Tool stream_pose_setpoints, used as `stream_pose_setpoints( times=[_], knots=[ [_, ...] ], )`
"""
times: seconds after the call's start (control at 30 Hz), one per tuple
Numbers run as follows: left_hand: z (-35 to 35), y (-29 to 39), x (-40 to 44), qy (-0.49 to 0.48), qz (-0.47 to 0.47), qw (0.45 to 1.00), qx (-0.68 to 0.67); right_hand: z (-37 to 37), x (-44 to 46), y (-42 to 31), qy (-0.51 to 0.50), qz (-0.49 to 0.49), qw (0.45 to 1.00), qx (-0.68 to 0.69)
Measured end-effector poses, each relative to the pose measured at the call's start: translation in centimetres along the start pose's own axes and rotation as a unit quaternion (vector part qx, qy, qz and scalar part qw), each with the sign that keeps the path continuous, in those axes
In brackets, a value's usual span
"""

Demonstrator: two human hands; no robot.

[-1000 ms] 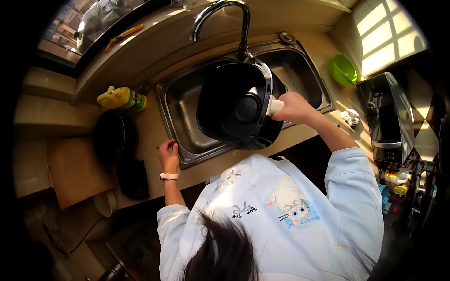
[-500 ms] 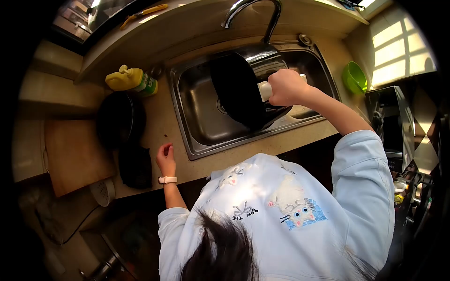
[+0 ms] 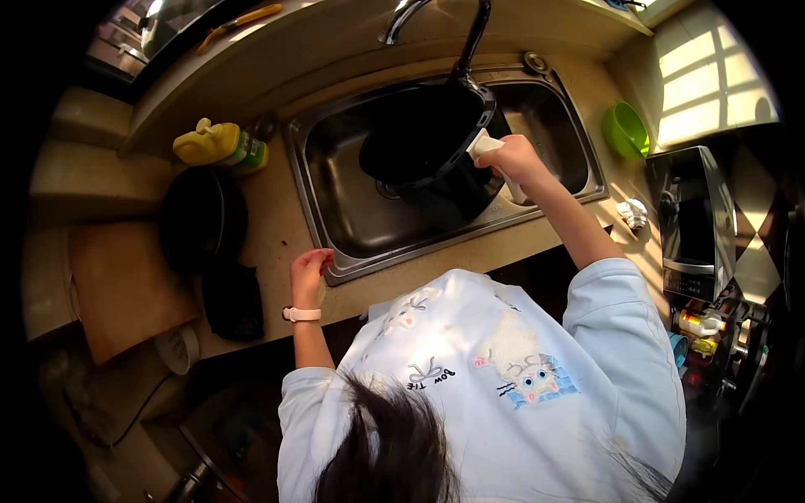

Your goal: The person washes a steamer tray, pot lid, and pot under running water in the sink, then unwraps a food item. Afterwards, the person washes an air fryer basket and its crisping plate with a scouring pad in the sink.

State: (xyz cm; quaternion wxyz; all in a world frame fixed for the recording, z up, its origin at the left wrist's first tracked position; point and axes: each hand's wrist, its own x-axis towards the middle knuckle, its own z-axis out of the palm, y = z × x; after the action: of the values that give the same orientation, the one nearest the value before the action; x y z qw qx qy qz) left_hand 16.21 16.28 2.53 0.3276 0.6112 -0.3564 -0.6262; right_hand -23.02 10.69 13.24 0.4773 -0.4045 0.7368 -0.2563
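A black basket (image 3: 449, 180) with a white handle (image 3: 488, 149) is tilted over the left basin of the metal sink (image 3: 335, 222), below the chrome faucet (image 3: 475, 50). My right hand (image 3: 516, 159) is closed around that handle. My left hand (image 3: 310, 267) holds nothing that I can make out. It is raised beside the sink's front left corner, its fingers close together and partly bent. Deep shadow hides the inside of the basket.
At the left stand a yellow bottle (image 3: 222, 147), a black pan (image 3: 201, 218), a black bag-like item (image 3: 233, 303) and a brown board (image 3: 130, 289). A green bowl (image 3: 626, 131), a crumpled white cloth (image 3: 632, 213) and a dark appliance (image 3: 692, 222) are at the right.
The basket was turned on its side over the sink half a second ago and has since tilted back, its opening more upward. My left hand has moved slightly toward the sink's corner.
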Motion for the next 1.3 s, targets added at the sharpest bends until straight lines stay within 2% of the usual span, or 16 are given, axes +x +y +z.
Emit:
stream_pose_setpoints(
  times=[0.07, 0.13, 0.3, 0.33, 0.4, 0.43, 0.53, 0.6, 0.67, 0.77, 0.9, 0.97, 1.17, 1.2, 1.27, 1.3],
  knots=[
    [4.5, 2.0, -0.9, -0.112, 0.014, 0.994, 0.004, 2.7, -1.9, 0.5, 0.001, -0.018, 0.982, 0.187],
    [8.6, 3.9, -1.8, -0.183, 0.062, 0.981, -0.028, 5.3, -3.0, 0.4, -0.004, 0.063, 0.968, 0.244],
    [13.9, 6.9, -1.1, -0.167, -0.028, 0.970, -0.177, 12.2, -4.3, 0.5, -0.054, 0.014, 0.933, 0.355],
    [13.9, 6.5, -0.2, -0.184, -0.037, 0.959, -0.215, 13.8, -4.6, 0.6, -0.036, 0.014, 0.949, 0.314],
    [13.6, 6.7, -0.3, -0.098, -0.066, 0.984, -0.131, 15.7, -5.2, 1.4, -0.032, -0.018, 0.977, 0.210],
    [14.6, 7.1, -1.2, -0.035, -0.073, 0.981, -0.175, 16.7, -5.8, 1.9, -0.016, -0.060, 0.984, 0.168],
    [14.6, 7.4, -0.7, 0.009, -0.093, 0.945, -0.312, 18.0, -7.3, 1.2, 0.017, -0.208, 0.972, 0.105],
    [13.3, 6.5, 0.1, -0.036, -0.099, 0.941, -0.320, 16.8, -7.2, 0.9, -0.006, -0.211, 0.974, 0.087],
    [12.7, 6.2, 0.1, -0.064, -0.088, 0.958, -0.267, 14.6, -7.0, 1.3, -0.167, -0.203, 0.961, -0.082],
    [12.1, 6.3, -0.5, 0.004, 0.006, 0.995, -0.104, 9.0, -7.6, 1.3, -0.272, -0.131, 0.947, -0.112],
    [8.6, 5.4, 0.3, 0.056, 0.172, 0.983, -0.031, 3.6, -6.1, 7.2, -0.116, -0.073, 0.988, 0.076],
    [7.2, 4.7, -0.1, 0.103, 0.226, 0.968, -0.021, 1.6, -5.8, 9.8, -0.050, -0.053, 0.970, 0.232],
    [5.1, 2.3, -0.7, 0.206, 0.374, 0.904, -0.006, -0.1, -7.9, 13.1, 0.001, 0.041, 0.961, 0.273],
    [4.3, 3.0, -1.5, 0.121, 0.364, 0.920, 0.079, 0.1, -8.0, 13.5, 0.004, 0.036, 0.961, 0.274],
    [6.1, 2.7, -0.6, 0.302, 0.448, 0.842, -0.011, 0.2, -8.1, 14.4, 0.031, 0.049, 0.960, 0.274],
    [6.1, 3.1, -1.1, 0.305, 0.450, 0.839, -0.012, 0.1, -8.2, 14.2, 0.031, 0.051, 0.964, 0.260]
  ],
)
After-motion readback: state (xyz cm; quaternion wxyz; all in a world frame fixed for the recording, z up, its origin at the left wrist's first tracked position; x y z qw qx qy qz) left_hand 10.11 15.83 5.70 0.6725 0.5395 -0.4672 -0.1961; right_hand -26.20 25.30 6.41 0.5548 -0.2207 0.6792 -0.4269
